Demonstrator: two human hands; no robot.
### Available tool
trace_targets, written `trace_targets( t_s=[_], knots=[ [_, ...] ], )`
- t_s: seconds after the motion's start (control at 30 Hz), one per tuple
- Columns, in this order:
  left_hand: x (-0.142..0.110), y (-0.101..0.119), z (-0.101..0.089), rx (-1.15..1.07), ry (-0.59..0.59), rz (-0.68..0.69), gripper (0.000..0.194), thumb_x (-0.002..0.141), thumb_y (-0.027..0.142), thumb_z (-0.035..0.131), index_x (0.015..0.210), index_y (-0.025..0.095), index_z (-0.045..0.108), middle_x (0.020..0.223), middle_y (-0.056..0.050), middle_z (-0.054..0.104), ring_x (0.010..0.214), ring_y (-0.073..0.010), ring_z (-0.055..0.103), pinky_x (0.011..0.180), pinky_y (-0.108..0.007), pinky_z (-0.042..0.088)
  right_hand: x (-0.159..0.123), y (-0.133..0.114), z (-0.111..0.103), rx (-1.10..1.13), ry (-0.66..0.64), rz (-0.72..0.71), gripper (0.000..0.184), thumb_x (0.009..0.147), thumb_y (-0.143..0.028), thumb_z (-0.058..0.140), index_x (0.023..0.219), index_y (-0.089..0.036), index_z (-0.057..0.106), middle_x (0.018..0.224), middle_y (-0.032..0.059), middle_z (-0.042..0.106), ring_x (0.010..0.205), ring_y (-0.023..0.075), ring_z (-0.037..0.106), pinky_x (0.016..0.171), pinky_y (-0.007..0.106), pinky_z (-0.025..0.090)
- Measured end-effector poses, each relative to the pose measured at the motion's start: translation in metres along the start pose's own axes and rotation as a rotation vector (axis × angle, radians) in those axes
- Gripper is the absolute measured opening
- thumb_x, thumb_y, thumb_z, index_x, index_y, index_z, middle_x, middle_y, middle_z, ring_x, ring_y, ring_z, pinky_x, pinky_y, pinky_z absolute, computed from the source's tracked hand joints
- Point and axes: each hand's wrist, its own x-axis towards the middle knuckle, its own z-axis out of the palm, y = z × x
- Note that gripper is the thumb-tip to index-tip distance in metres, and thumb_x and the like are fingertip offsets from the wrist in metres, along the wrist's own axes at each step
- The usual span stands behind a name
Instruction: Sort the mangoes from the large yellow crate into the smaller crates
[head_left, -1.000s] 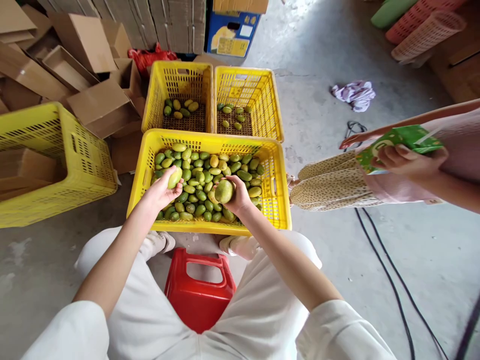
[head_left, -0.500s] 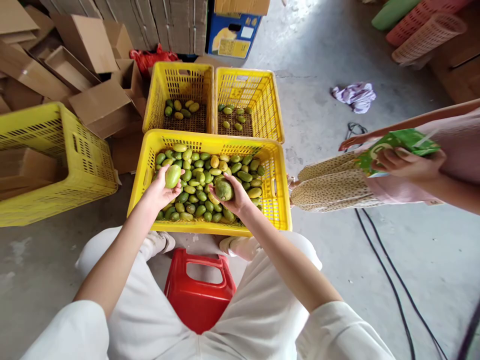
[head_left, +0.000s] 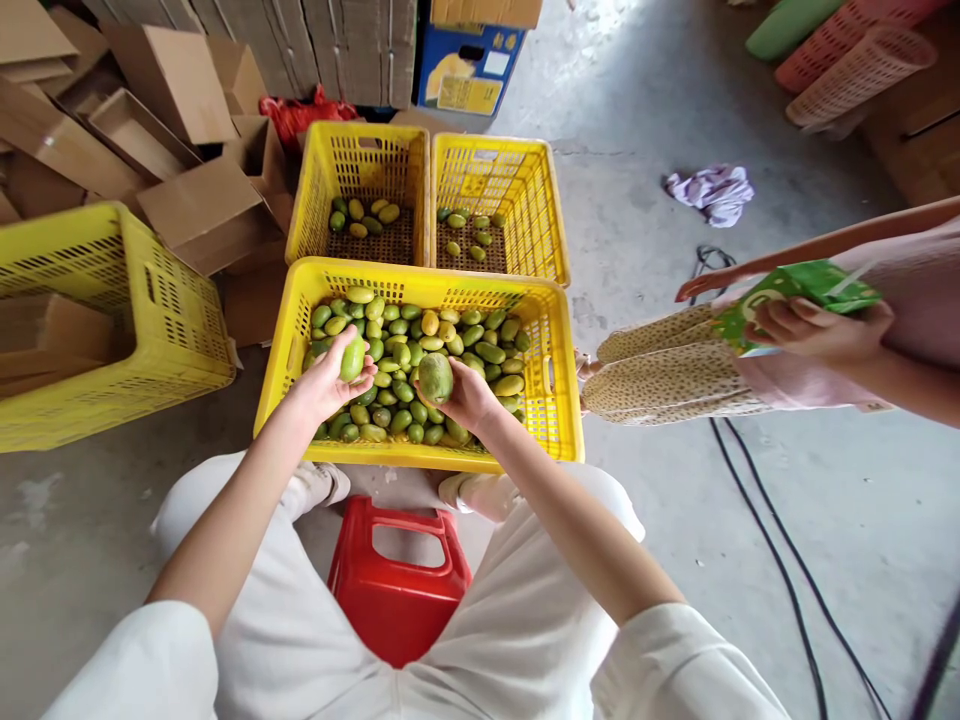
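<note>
A big yellow crate (head_left: 559,400) in front of me is full of green and yellowish mangoes (head_left: 405,340). My left hand (head_left: 326,385) is closed around one green mango (head_left: 352,358) above the crate's left side. My right hand (head_left: 466,398) grips a second, duller green mango (head_left: 435,377) over the crate's middle. Both fruits are lifted clear of the pile. Behind it stand two smaller yellow crates, the left one (head_left: 360,150) and the right one (head_left: 517,170), each with several mangoes on the bottom.
I sit on a red stool (head_left: 397,590). Another yellow crate (head_left: 150,300) holding cardboard lies at left, with loose cartons (head_left: 180,90) behind. At right another person's hand (head_left: 817,330) holds a green carton (head_left: 795,290). Black cables (head_left: 780,570) run across the concrete floor.
My right hand has turned its mango and shifted slightly left. The left hand has rolled its mango and tilted it toward the right.
</note>
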Motion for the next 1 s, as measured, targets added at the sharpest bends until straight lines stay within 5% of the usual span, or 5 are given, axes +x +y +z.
trace_targets(
  t_s=[0.13, 0.37, 0.57, 0.73, 1.0],
  knots=[
    [0.004, -0.009, -0.004, 0.069, -0.007, 0.054, 0.022, 0.095, 0.01, 0.092, 0.085, 0.017, 0.074, 0.083, -0.001, 0.075, 0.072, -0.0106, 0.069, 0.068, -0.02, 0.056, -0.006, -0.002, 0.001, -0.003, 0.016, 0.01, 0.044, 0.084, -0.048, 0.104, 0.102, -0.031, 0.067, 0.089, 0.0004, 0.081, 0.084, 0.0248, 0.083, 0.073, 0.038, 0.075],
    [0.013, -0.009, -0.009, 0.144, 0.014, 0.098, 0.042, 0.076, 0.044, 0.112, 0.096, 0.02, 0.083, 0.092, 0.0, 0.08, 0.075, -0.0112, 0.06, 0.067, -0.023, 0.046, -0.007, -0.004, 0.002, -0.106, -0.025, -0.056, 0.029, 0.092, -0.04, 0.095, 0.1, -0.027, 0.07, 0.085, -0.0022, 0.079, 0.073, 0.017, 0.078, 0.067, 0.026, 0.066],
    [0.013, -0.006, -0.005, 0.01, 0.06, 0.067, 0.036, 0.11, 0.05, 0.084, 0.096, 0.018, 0.077, 0.083, -0.005, 0.078, 0.078, -0.0175, 0.074, 0.068, -0.026, 0.05, -0.008, -0.004, 0.002, -0.078, -0.039, -0.087, 0.028, 0.098, -0.051, 0.085, 0.1, -0.026, 0.072, 0.091, 0.0052, 0.084, 0.092, 0.0232, 0.083, 0.065, 0.026, 0.063],
    [0.001, 0.0, 0.003, -0.038, 0.094, -0.021, 0.049, 0.128, 0.039, 0.042, 0.097, 0.017, 0.074, 0.086, -0.008, 0.081, 0.076, -0.0176, 0.077, 0.067, -0.027, 0.054, -0.006, -0.006, 0.003, -0.016, 0.008, -0.054, 0.023, 0.1, -0.048, 0.073, 0.107, -0.026, 0.073, 0.096, 0.0073, 0.084, 0.105, 0.0319, 0.086, 0.085, 0.042, 0.075],
    [-0.002, 0.004, 0.005, -0.097, 0.051, -0.063, 0.036, 0.119, 0.03, 0.062, 0.087, 0.017, 0.068, 0.077, -0.004, 0.073, 0.065, -0.0144, 0.07, 0.067, -0.027, 0.058, -0.006, -0.005, 0.003, -0.036, 0.005, -0.031, 0.041, 0.094, -0.067, 0.086, 0.104, -0.03, 0.072, 0.085, 0.0058, 0.08, 0.105, 0.0346, 0.086, 0.079, 0.046, 0.075]
  ],
)
